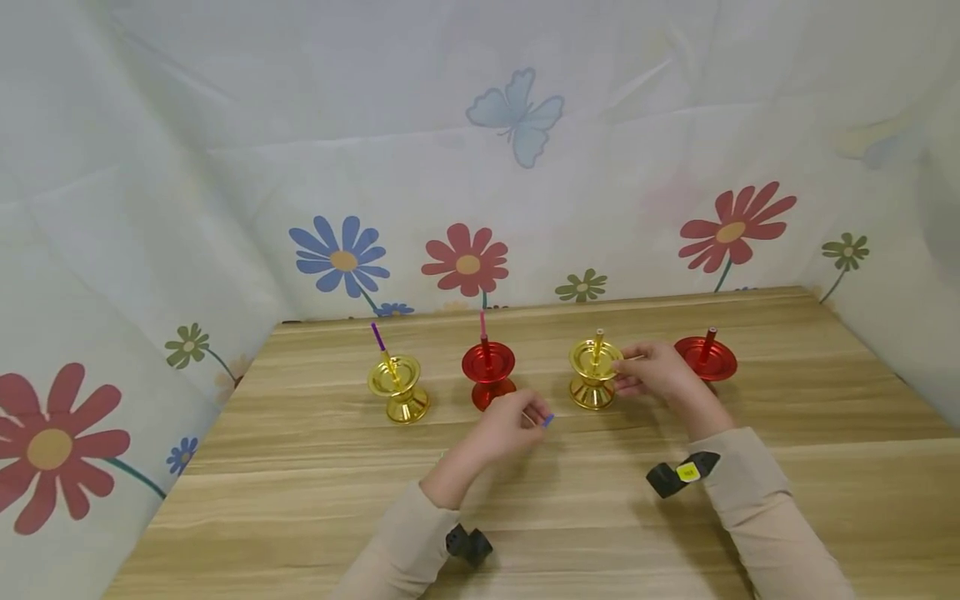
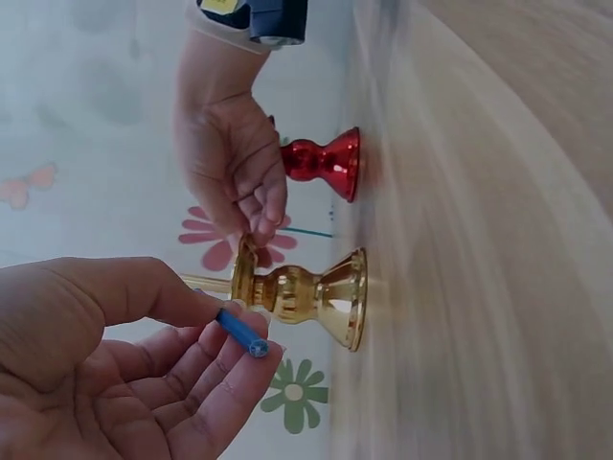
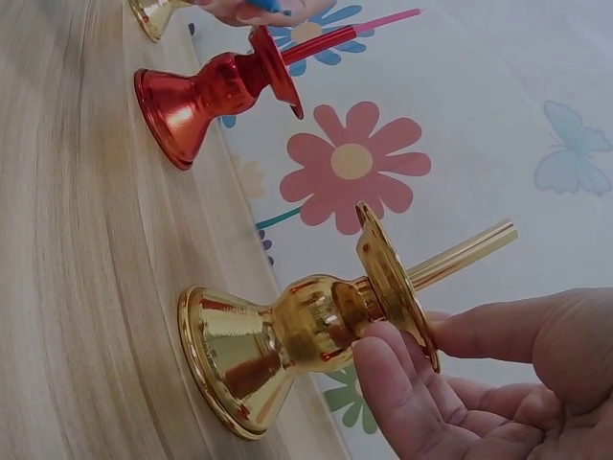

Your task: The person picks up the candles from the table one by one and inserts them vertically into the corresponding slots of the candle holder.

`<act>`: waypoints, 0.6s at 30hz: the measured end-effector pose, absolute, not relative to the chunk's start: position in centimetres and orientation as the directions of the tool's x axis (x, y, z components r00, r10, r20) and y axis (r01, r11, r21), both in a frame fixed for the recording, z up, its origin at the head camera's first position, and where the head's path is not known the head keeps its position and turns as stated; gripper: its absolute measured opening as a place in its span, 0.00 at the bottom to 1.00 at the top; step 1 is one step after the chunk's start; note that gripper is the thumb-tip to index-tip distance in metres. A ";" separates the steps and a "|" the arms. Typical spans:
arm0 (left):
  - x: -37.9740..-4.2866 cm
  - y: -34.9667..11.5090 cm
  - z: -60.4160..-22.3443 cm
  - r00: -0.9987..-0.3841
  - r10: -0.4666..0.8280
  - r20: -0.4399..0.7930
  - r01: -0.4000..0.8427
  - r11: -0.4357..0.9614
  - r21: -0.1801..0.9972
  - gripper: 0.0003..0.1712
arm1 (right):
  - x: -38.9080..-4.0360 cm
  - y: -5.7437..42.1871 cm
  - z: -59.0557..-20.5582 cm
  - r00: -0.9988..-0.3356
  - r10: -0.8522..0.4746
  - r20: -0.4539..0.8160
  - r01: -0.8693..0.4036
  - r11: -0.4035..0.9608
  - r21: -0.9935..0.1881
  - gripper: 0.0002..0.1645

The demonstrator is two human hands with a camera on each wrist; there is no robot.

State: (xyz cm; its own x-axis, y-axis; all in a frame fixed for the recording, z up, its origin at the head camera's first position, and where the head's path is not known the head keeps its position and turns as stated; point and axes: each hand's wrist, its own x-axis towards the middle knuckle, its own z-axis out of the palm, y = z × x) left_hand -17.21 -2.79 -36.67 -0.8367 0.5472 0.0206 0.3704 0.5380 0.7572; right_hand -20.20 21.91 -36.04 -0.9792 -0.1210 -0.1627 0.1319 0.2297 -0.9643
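Between its thumb and fingers, my left hand (image 1: pixel 508 429) pinches a thin blue candle-like stick (image 2: pixel 243 333), most of which the fingers hide in the head view. My right hand (image 1: pixel 654 372) grips the dish rim of a gold candle holder (image 3: pixel 306 321), thumb above and fingers below. That holder stands upright on the table, and its gold tube (image 3: pixel 465 254) has nothing sticking out of the top. Just left of it, behind my left hand, is a red candle holder (image 1: pixel 487 362) with a thin pink stick (image 1: pixel 483 323) in its tube.
Farther left, a second gold candle holder (image 1: pixel 407 406) carries a thin purple stick (image 1: pixel 377 336). Partly behind my right hand stands another red candle holder (image 1: pixel 720 363) with a bare tube. The wooden table (image 1: pixel 315 500) meets a flower-printed cloth (image 1: pixel 615 208) at the back.
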 end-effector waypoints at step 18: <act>-17.3 -3.3 -35.7 -0.868 0.482 0.117 0.359 0.447 0.819 0.12 | -20.4 21.9 -36.6 -0.974 -0.079 -0.213 0.204 0.105 -0.973 0.24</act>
State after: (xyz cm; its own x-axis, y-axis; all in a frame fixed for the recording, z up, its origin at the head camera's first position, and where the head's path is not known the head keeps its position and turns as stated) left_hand -17.27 -3.34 -35.68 -0.8684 0.4819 0.1170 0.3587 0.4475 0.8192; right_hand -20.42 21.92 -36.63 -0.9738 -0.0791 -0.2130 0.2043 0.1054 -0.9732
